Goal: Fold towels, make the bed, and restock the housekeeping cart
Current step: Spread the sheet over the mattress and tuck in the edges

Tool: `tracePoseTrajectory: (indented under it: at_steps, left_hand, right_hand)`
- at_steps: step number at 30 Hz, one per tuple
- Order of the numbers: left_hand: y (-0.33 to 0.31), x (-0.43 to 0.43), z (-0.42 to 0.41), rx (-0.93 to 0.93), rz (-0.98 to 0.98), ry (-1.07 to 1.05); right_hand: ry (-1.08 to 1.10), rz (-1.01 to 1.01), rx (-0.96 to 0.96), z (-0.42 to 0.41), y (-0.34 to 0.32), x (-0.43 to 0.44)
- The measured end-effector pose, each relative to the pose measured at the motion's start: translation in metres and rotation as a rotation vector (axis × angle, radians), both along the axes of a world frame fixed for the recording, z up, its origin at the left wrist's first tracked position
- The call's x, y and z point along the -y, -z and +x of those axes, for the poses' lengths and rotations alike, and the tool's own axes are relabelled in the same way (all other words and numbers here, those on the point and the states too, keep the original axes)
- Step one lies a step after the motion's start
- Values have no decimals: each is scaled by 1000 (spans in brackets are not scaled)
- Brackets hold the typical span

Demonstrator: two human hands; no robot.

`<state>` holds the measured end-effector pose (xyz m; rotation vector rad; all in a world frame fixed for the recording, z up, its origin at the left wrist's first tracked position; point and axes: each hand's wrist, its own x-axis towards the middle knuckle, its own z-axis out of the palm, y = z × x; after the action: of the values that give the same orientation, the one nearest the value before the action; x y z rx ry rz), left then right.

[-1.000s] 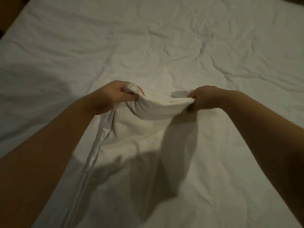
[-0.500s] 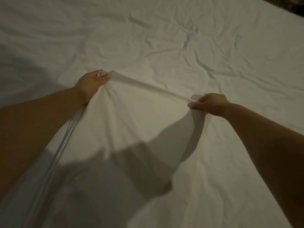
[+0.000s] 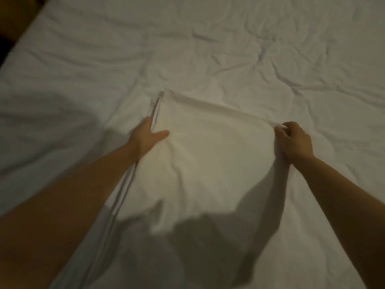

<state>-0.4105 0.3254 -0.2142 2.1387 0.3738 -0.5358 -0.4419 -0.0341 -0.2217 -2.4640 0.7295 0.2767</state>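
A creased white cloth (image 3: 208, 159) is laid square on the wrinkled bed (image 3: 208, 38). Its corner is pinched by the right grip (image 3: 293, 140); the left grip (image 3: 149, 136), formerly clenched, is released flat.

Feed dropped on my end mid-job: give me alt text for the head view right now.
Two bare arms reach over a folded white cloth lying on a wrinkled white bed sheet. The left hand presses flat along its layered left edge, while the right hand grips its far right corner, lifted slightly.
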Motion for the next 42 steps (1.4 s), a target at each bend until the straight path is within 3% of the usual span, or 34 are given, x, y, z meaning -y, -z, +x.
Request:
tracePoseTrajectory:
  at_steps: [2,6,12,19,26,31,36,42]
  left_hand:
    - [7,-12,-20,67,109,13]
    - [16,-8,-26,107,89,-93]
    - [3,-9,-29,108,111,1]
    - [-25,-35,-108,-47,-4,61]
    - [-21,-88,-226,-225,62,-57]
    - [-15,-95,-289,-286,84,-77]
    - [-7,-106,-315,-175,222,-14]
    - [-15,-118,-329,-84,343,155]
  right_hand:
    - [-42,-20,-39,7,0,0]
    - [-23,-93,-11,11,4,0]
    - [116,-52,168,-17,4,-25]
    - [143,-38,141,-131,-3,-83]
    - [165,-31,0,-244,-18,-122]
    - [271,80,-97,-321,-35,-148]
    - [525,227,-149,-377,-35,-165]
    - [605,386,-25,-406,-32,-172]
